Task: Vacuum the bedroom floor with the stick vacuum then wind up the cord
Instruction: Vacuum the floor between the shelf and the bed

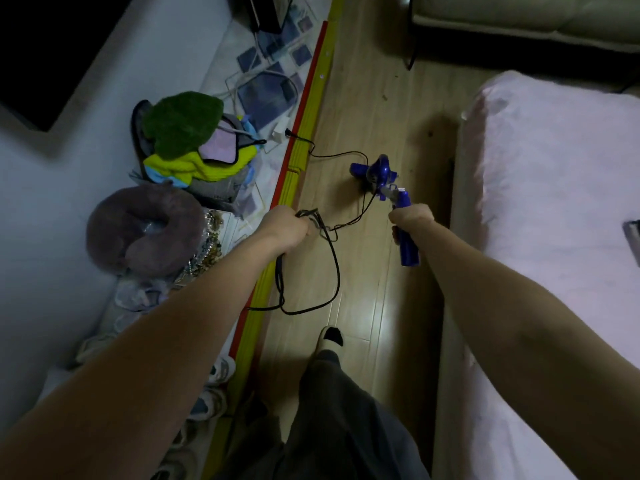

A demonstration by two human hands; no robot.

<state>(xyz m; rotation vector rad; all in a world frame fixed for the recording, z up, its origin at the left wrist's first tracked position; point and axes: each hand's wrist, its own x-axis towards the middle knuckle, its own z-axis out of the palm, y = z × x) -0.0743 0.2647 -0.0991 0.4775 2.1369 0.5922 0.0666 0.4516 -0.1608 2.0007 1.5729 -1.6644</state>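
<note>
The blue stick vacuum stands on the wooden floor between the bed and the yellow floor strip. My right hand is shut on its blue handle. My left hand is shut on gathered loops of the black cord, which hang down to the floor in front of me. From the vacuum, the cord runs left across the floor to a plug by a white adapter beyond the strip.
A bed with a pink sheet fills the right side. Left of the yellow and red strip lie a pile of clothes, a purple neck pillow and shoes. A sofa stands ahead. My socked foot is on the floor.
</note>
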